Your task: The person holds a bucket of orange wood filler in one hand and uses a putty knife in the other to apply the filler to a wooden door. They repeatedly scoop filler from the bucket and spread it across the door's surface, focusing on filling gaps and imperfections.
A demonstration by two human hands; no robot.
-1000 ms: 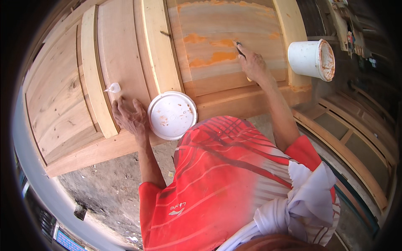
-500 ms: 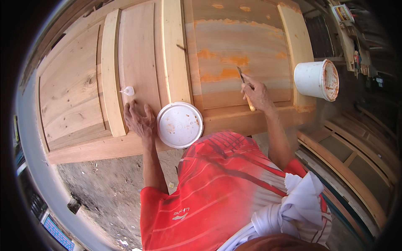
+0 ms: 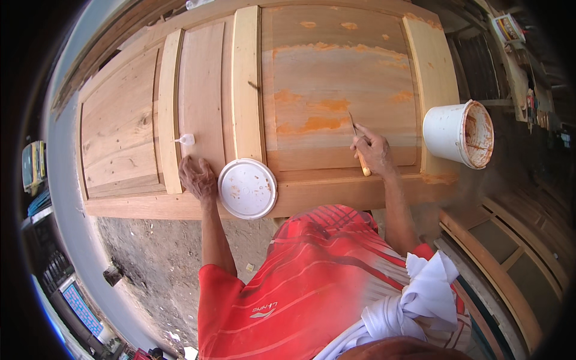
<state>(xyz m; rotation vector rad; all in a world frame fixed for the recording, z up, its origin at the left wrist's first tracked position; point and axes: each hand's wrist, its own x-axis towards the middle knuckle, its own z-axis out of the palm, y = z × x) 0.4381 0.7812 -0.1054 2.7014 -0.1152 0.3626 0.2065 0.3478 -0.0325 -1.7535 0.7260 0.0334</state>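
A panelled wooden door (image 3: 294,174) lies flat before me, its right panel patched with orange filler (image 3: 321,124). My right hand (image 3: 375,150) is closed round a putty knife (image 3: 363,166), its yellowish handle toward me and its thin blade pointing away, near the filler. At the door's near edge, my left hand (image 3: 199,179) rests on the wood with its fingers bent and holding nothing. Just beyond it is a small clear squeeze bottle (image 3: 187,139) with a pointed nozzle, lying on its side. Beside that hand sits a round white lid (image 3: 247,191) with orange specks.
A white bucket (image 3: 444,132), smeared orange inside, lies tipped at the door's right end. More wooden frames (image 3: 486,246) lean at the lower right. Bare ground (image 3: 162,252) shows below the door. A small white tub (image 3: 509,28) stands at the upper right.
The whole view has shifted a little. My left hand's fingers have drawn closer together on the wood. My right hand still grips the putty knife, its blade now right of the orange patches.
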